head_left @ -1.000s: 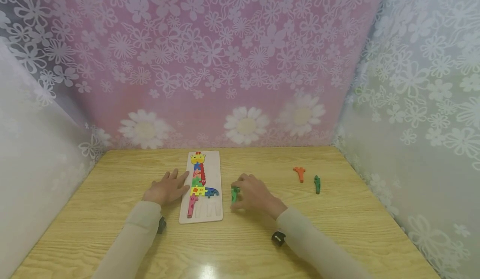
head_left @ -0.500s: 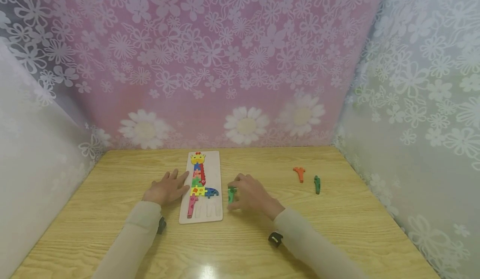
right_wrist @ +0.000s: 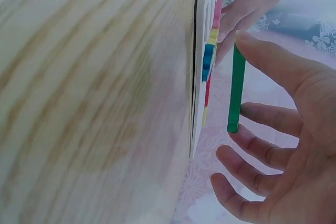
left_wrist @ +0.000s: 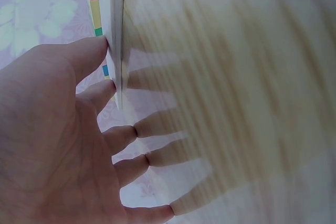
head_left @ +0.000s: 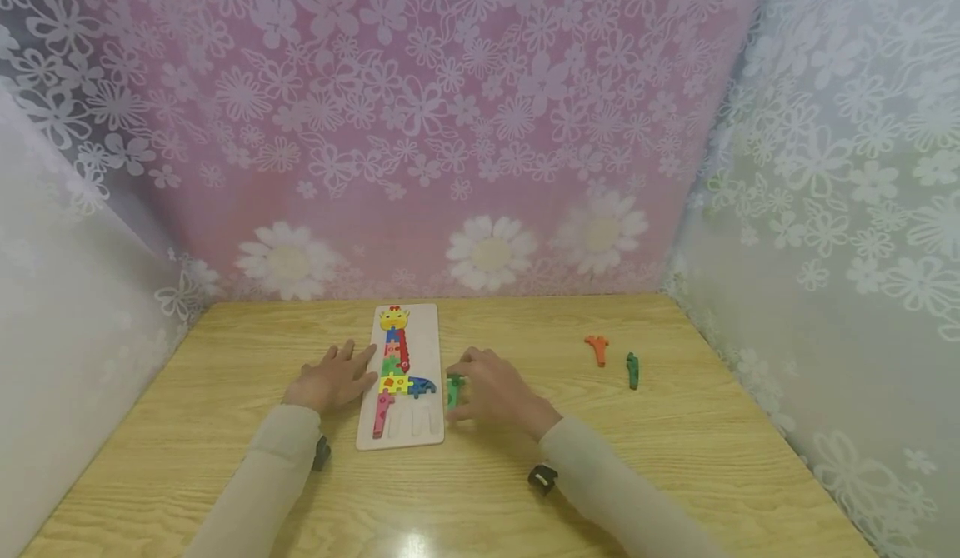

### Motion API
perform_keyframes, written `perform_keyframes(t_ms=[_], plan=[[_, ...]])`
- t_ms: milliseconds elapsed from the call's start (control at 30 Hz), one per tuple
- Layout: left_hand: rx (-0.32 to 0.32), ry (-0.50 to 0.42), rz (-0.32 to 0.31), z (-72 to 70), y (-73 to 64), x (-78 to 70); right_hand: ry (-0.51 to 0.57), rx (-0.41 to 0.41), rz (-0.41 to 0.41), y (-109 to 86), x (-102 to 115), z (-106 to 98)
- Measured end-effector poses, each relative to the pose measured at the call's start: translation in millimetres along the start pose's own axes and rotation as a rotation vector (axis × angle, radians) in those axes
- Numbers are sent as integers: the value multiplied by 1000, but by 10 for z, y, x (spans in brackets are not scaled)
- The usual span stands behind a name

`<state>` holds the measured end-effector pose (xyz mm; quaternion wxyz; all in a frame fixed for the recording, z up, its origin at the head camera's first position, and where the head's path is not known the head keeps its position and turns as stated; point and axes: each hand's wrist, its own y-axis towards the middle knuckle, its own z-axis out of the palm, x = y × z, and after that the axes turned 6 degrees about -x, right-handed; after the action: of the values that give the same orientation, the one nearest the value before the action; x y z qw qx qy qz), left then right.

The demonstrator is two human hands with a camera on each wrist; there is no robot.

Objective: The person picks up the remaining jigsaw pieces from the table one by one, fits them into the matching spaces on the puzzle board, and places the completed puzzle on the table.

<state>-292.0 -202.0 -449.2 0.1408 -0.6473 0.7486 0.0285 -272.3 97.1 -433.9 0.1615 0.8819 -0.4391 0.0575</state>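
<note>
A pale wooden puzzle board [head_left: 423, 333] lies on the table, with a giraffe of coloured pieces partly laid in it. Several bare leg slots show along its near end, beside a pink leg piece [head_left: 381, 416]. My left hand [head_left: 330, 379] rests at the board's left edge, fingers spread, thumb and index touching the rim in the left wrist view. Between thumb and fingers, my right hand [head_left: 498, 391] pinches a green puzzle piece [right_wrist: 237, 90] by its two ends. It holds the piece just right of the board, raised off the table in the right wrist view.
An orange puzzle piece [head_left: 597, 350] and a dark green puzzle piece [head_left: 633, 371] lie on the wooden table [head_left: 720, 458] at the right. Flowered cloth [head_left: 480, 125] stands behind the table and along both sides.
My right hand has moved left with the green puzzle piece, up close to the board's right edge. The left hand keeps its place at the board.
</note>
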Motion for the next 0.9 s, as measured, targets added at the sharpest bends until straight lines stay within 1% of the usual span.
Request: perform_keyframes(t_ms=[133,433,633,767,900], plan=[[4,-13,3,1,-4,7,25,9,18,9,60,-12],[8,-17,-1,-5,-9,-1,37,26,12,57,186,26],[9,-12,-4,5,-5,6,25,22,-4,117,277,34],[2,-4,4,6,5,17,16,35,9,165,331,56],[3,2,5,2,6,20,11,31,-3,197,377,71]])
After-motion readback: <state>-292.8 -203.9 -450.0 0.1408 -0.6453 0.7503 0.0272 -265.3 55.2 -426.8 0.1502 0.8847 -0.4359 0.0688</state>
